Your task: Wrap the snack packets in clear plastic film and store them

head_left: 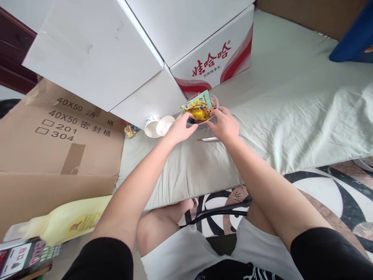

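Observation:
Both of my hands are closed around opposite sides of a clear plastic bowl (pixel 215 102) on the cloth-covered surface. Wrapped snack packets (pixel 201 111) in yellow, brown and pale green fill it above the rim. My left hand (pixel 181 128) grips the near left side, and my right hand (pixel 224 123) grips the right. Just below the bowl lies a thin white pen-like item (pixel 210 139), partly hidden behind my right hand. Two white paper cups (pixel 152 127) lie tipped over left of my left hand.
White cartons (pixel 215 64) stand right behind the bowl. A brown cardboard box (pixel 87 147) is at the left, with a pale yellow bottle (pixel 72 217) before it. A small snack packet (pixel 131 130) lies beside the cups. A blue object (pixel 354 39) stands at the far right.

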Tool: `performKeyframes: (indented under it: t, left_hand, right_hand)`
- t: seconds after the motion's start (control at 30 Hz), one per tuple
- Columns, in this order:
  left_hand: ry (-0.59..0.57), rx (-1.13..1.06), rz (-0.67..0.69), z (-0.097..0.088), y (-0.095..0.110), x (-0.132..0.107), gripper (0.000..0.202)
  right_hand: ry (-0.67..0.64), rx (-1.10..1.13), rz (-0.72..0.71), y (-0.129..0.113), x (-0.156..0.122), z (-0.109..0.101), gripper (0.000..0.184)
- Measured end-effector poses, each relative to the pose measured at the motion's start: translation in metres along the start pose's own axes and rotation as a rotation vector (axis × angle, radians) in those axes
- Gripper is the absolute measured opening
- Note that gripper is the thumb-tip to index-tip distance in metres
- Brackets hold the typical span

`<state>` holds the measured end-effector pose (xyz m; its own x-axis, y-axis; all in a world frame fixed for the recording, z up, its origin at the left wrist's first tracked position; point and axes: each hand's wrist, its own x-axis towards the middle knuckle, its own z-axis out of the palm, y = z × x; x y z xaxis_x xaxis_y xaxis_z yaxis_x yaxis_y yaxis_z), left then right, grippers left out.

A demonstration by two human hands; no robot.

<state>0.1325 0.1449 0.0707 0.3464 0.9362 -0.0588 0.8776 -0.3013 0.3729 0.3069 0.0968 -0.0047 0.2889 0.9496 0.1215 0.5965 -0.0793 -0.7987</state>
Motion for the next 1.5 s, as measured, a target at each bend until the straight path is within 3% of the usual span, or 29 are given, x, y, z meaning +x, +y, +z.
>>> performKeyframes:
  t: [0.17, 0.3, 0.37, 0.47, 0.7, 0.9, 1.03, 1.13, 1.23, 1.37, 1.43, 1.5]
  left_hand:
    - [0.02, -0.089, 0.16, 0.034, 0.023, 0.036, 0.033]
    - [0.08, -0.368, 0.335, 0.071, 0.024, 0.076, 0.06]
    - [0.141, -0.319, 0.322, 0.086, 0.018, 0.09, 0.059]
    - [0.144, -0.06, 0.248, 0.099, 0.005, 0.099, 0.049]
    - [0.128, 0.188, 0.229, 0.106, -0.006, 0.095, 0.048]
    - [0.067, 0.248, 0.221, 0.102, 0.0, 0.092, 0.052]
    - [0.046, 0.315, 0.167, 0.096, 0.008, 0.098, 0.05]
    - [0.02, 0.403, 0.157, 0.095, 0.031, 0.113, 0.045]
    - [-0.007, 0.393, 0.326, 0.103, 0.077, 0.138, 0.039]
    - [-0.017, 0.212, 0.539, 0.13, 0.152, 0.192, 0.038]
    - [-0.016, 0.161, 0.52, 0.146, 0.179, 0.219, 0.035]
    - [0.025, 0.13, 0.493, 0.16, 0.194, 0.24, 0.03]
  right_hand:
    - [0.091, -0.043, 0.077, 0.031, 0.006, -0.036, 0.027]
    - [0.219, -0.055, 0.175, 0.058, 0.016, -0.064, 0.028]
    - [0.285, -0.045, 0.207, 0.069, 0.019, -0.074, 0.027]
    - [0.39, -0.042, 0.233, 0.081, 0.017, -0.084, 0.025]
    - [0.514, -0.229, 0.333, 0.105, 0.019, -0.107, 0.03]
    - [0.395, -0.425, 0.391, 0.114, 0.066, -0.131, 0.038]
    - [0.379, -0.419, 0.38, 0.119, 0.096, -0.131, 0.04]
    - [0.395, -0.431, 0.343, 0.127, 0.117, -0.127, 0.04]
    - [0.412, -0.467, 0.332, 0.138, 0.138, -0.124, 0.042]
    - [0.467, -0.51, 0.297, 0.152, 0.169, -0.127, 0.046]
    - [0.477, -0.513, 0.286, 0.157, 0.184, -0.13, 0.045]
    - [0.452, -0.52, 0.281, 0.159, 0.198, -0.135, 0.045]
